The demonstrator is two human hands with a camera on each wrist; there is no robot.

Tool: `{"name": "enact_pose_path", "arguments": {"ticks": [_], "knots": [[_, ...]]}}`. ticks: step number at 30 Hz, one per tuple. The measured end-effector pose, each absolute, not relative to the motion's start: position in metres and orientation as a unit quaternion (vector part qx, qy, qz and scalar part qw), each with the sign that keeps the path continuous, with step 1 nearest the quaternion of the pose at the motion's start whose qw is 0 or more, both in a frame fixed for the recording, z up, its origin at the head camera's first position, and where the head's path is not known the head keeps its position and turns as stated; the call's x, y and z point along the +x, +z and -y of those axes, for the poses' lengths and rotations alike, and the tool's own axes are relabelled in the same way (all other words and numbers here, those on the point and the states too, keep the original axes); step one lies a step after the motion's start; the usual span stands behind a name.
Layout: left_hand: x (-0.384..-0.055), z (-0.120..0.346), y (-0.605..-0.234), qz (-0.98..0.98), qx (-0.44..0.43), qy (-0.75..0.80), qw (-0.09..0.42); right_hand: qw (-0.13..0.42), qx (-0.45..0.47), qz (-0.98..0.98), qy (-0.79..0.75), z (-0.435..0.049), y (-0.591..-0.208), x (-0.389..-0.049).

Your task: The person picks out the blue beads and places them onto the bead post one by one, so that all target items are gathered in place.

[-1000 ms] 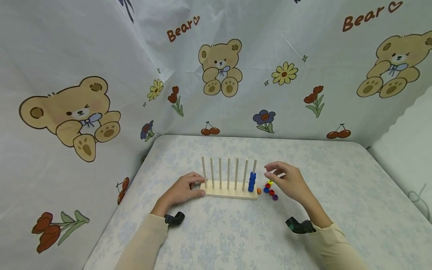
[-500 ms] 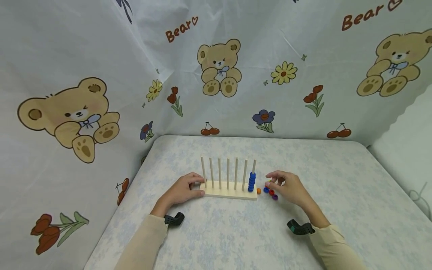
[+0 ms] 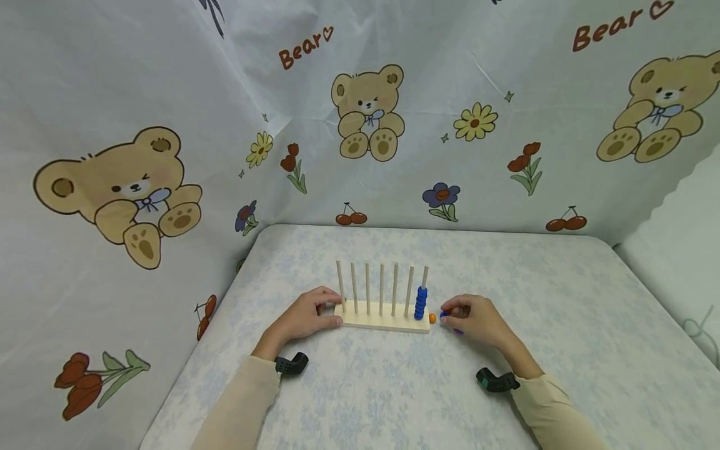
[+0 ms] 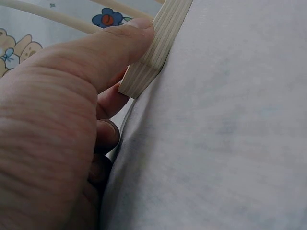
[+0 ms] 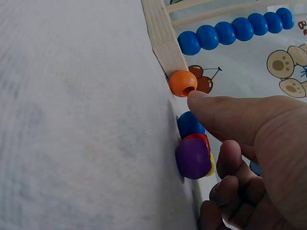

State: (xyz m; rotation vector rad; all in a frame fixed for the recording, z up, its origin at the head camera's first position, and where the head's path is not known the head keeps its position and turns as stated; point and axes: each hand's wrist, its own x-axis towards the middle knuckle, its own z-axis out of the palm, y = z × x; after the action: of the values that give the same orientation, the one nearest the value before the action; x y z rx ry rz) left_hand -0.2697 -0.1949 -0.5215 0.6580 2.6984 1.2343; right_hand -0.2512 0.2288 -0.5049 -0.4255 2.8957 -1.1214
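Observation:
A wooden peg rack (image 3: 382,320) stands on the table with a row of upright pegs. Several blue beads (image 3: 420,303) are stacked on its rightmost peg. My left hand (image 3: 306,315) grips the rack's left end, thumb along the front edge, fingers behind. Right of the rack, my right hand (image 3: 478,319) is low at the loose beads, thumb and index tips right at a blue bead (image 5: 191,123); I cannot tell whether they pinch it. Close by are a purple bead (image 5: 193,159), a red bead (image 5: 205,140) and a yellow bead (image 5: 212,166), partly hidden.
An orange bead (image 3: 432,318) lies against the right end of the rack. The pale patterned tabletop (image 3: 371,387) ends at a hanging cloth (image 3: 225,75) printed with bears and flowers. A thin cable (image 3: 700,326) hangs at far right.
My right hand has come down from above the beads onto the group, covering most of them in the head view. My left hand and the rack have stayed put.

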Motion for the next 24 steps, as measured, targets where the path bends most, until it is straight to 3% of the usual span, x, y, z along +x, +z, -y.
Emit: {"name": "enact_pose_path", "arguments": {"ticks": [24], "knots": [[-0.2711, 0.1928, -0.5228, -0.895, 0.207, 0.393, 0.051, -0.019, -0.158, -0.931, -0.328, -0.227, -0.5077, -0.2504]]}}
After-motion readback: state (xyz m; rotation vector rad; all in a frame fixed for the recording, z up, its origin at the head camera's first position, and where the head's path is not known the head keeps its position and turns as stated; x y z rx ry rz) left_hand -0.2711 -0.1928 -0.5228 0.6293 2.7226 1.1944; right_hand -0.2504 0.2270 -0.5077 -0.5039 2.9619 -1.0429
